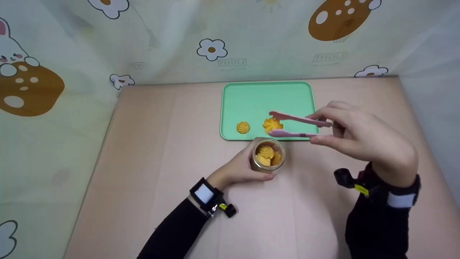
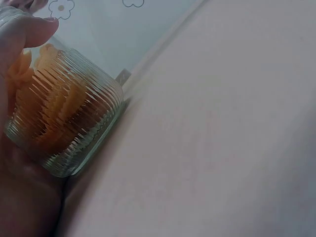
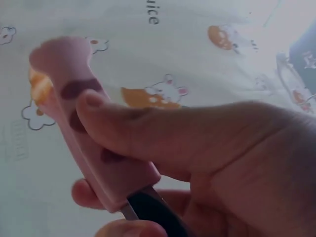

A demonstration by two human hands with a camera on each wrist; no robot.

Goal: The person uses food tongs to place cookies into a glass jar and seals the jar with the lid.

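Note:
My left hand [image 1: 237, 169] is wrapped round a ribbed glass jar [image 2: 106, 94], which stands open-topped on the table. Several yellow swirled cookies [image 1: 266, 152] lie inside it. Pink tongs [image 1: 298, 119] are pinched between the thumb and fingers of my right hand [image 1: 366, 133]. Between the tong tips is another yellow cookie [image 1: 272, 125], seen above the tray's near edge, just beyond the jar; in the right wrist view the tips mostly cover it. A smaller-looking swirled cookie [image 1: 243, 127] lies on the green tray [image 1: 266, 97].
The tray sits at the far side of the pale wooden table [image 1: 143, 151], right behind the jar. A patterned cloth [image 1: 172, 43] hangs behind the table and along its left side. Another pale sheet [image 1: 431, 108] borders the right side.

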